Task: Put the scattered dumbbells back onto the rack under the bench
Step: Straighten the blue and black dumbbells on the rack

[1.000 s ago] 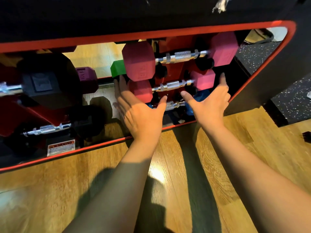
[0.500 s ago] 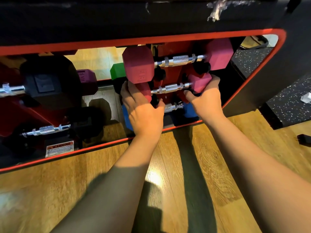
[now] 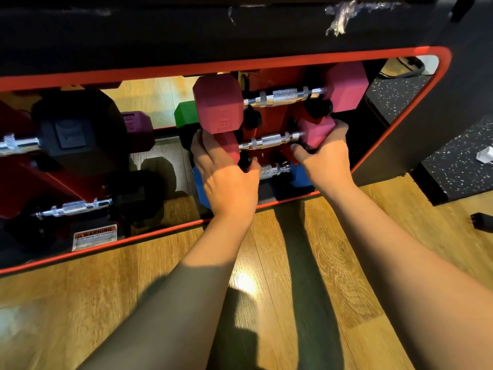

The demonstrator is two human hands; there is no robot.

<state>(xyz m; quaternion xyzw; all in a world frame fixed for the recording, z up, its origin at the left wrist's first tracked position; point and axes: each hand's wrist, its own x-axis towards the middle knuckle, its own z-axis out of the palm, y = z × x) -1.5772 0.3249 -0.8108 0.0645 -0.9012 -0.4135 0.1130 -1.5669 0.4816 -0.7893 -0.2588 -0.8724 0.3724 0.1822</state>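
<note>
Both hands are gripping the middle pink dumbbell (image 3: 269, 142) on the red rack (image 3: 272, 121) under the bench (image 3: 240, 30). The left hand (image 3: 226, 182) is curling its fingers round the nine o'clock head; the right hand (image 3: 324, 158) is wrapping the three o'clock head. A bigger pink dumbbell (image 3: 280, 97) is sitting at twelve o'clock, a blue one (image 3: 274, 170) at six.

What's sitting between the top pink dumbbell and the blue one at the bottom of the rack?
In the head view, the smaller pink dumbbell lies between the top pink dumbbell and the blue dumbbell; left hand and right hand grip its heads.
</note>
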